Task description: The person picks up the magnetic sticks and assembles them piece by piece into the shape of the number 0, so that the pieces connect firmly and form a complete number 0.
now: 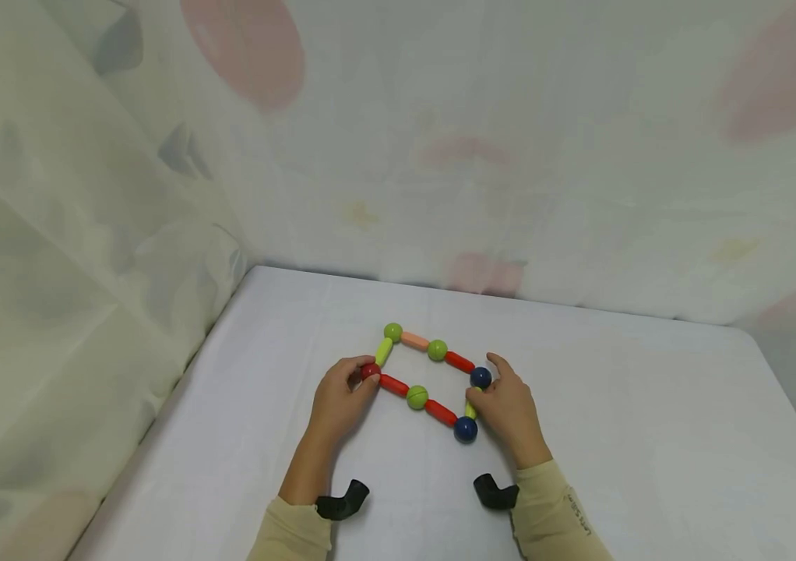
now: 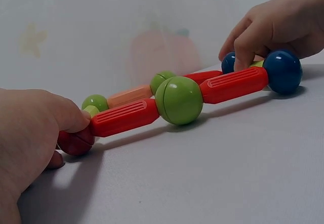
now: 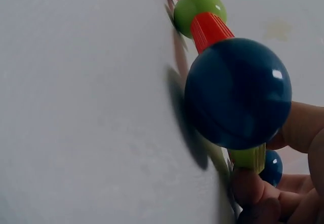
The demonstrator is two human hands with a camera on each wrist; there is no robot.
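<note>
A closed four-sided frame of toy balls and rods (image 1: pixel 417 396) lies flat on the white table (image 1: pixel 650 436). My left hand (image 1: pixel 363 378) pinches the red corner ball (image 2: pixel 75 142), thumb on top of it. From that ball a red rod (image 2: pixel 125 117), a green ball (image 2: pixel 179 100) and a second red rod (image 2: pixel 234 84) run to the near blue ball (image 3: pixel 238 92). My right hand (image 1: pixel 477 399) pinches the short yellow-green rod (image 3: pixel 249 158) between the near blue ball and the far blue ball (image 1: pixel 480 377). The far side has two green balls, a peach rod (image 1: pixel 415 340) and a red rod.
A pale flowered cloth (image 1: pixel 125 234) hangs as a wall along the left and back of the table. The table's left edge runs close to my left arm. White tabletop stretches to the right of the toy frame.
</note>
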